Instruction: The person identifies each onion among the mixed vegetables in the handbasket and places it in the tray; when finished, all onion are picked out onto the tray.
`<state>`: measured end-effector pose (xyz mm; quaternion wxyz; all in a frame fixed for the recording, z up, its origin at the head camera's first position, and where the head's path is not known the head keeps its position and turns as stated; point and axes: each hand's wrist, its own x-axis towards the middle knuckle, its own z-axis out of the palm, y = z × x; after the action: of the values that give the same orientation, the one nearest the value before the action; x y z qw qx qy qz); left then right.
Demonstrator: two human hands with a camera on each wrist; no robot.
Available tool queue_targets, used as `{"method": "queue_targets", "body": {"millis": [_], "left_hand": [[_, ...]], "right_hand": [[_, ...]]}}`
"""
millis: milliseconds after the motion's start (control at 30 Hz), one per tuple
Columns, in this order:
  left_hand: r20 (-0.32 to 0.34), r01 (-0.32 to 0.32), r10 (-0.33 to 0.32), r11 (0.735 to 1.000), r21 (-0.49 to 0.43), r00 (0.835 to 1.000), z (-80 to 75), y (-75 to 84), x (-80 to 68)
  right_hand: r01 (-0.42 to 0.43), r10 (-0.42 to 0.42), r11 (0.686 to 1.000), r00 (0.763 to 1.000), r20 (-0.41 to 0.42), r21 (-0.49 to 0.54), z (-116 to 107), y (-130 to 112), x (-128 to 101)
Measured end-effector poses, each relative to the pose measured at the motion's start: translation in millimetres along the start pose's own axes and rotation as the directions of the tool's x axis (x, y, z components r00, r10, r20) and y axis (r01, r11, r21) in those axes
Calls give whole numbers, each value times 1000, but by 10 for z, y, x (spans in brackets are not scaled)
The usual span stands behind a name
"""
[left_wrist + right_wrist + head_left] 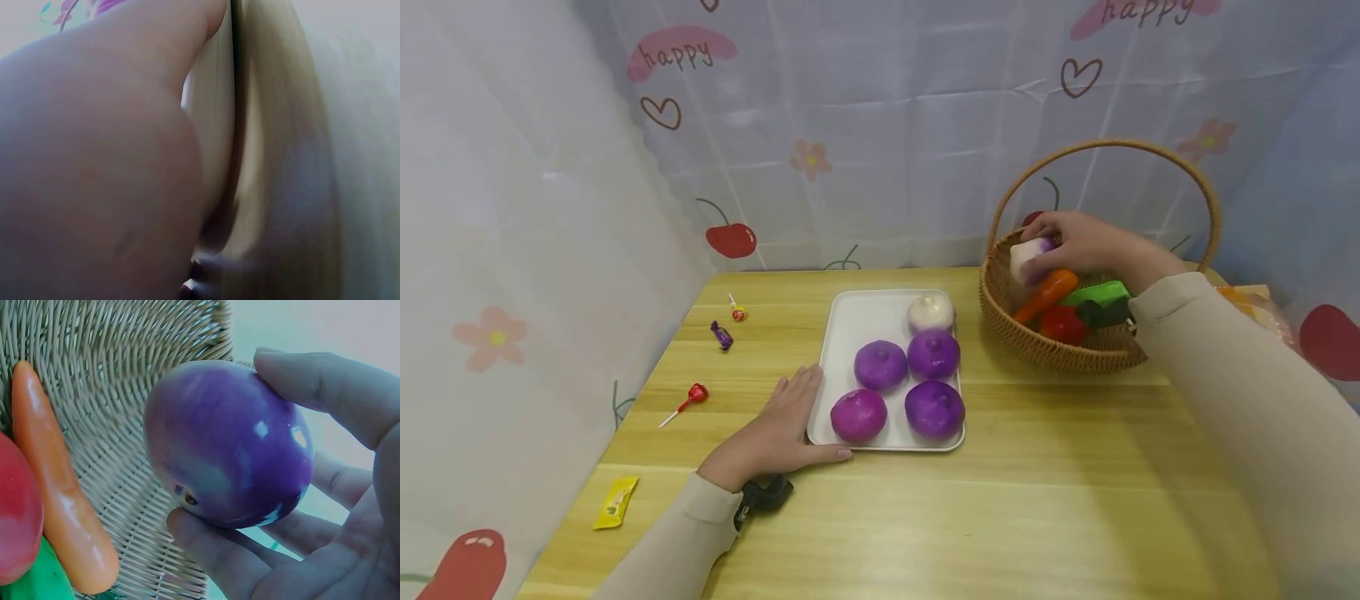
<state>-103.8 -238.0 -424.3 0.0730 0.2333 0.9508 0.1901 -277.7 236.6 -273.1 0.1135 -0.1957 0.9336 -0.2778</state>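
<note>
Over the left part of the wicker basket [1037,346], my right hand [1086,242] grips a white-and-purple toy turnip [1026,260]. In the right wrist view, thumb and fingers curl round the turnip's glossy purple side [225,444]. Fingers spread, my left hand [778,429] rests against the near left corner of the white tray [857,312], thumb along its front edge. Several purple toy onions [881,365] sit on the tray, with another white-topped turnip [931,314] at its far right corner. The left wrist view is mostly filled by the hand.
Inside the basket lie an orange carrot [1048,293], a red vegetable [1063,325] and green ones [1097,293]; its tall handle [1108,143] arches above. Lollipops [697,392] and wrapped candies [616,502] lie along the table's left side. A printed curtain [880,183] hangs behind the table.
</note>
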Motion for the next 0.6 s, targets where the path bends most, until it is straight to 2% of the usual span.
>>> {"method": "queue_targets", "body": {"millis": [333,600], "left_hand": [[-6,-1,1,1000,-11,1000,14,8,-4],[-10,-5,5,1000,-9,1000,7,21,0]], "right_hand": [[14,-4,988,998,-64,152,-10,-173,-166],[65,-47,977,995,-91,203,9,-399,-240]]}}
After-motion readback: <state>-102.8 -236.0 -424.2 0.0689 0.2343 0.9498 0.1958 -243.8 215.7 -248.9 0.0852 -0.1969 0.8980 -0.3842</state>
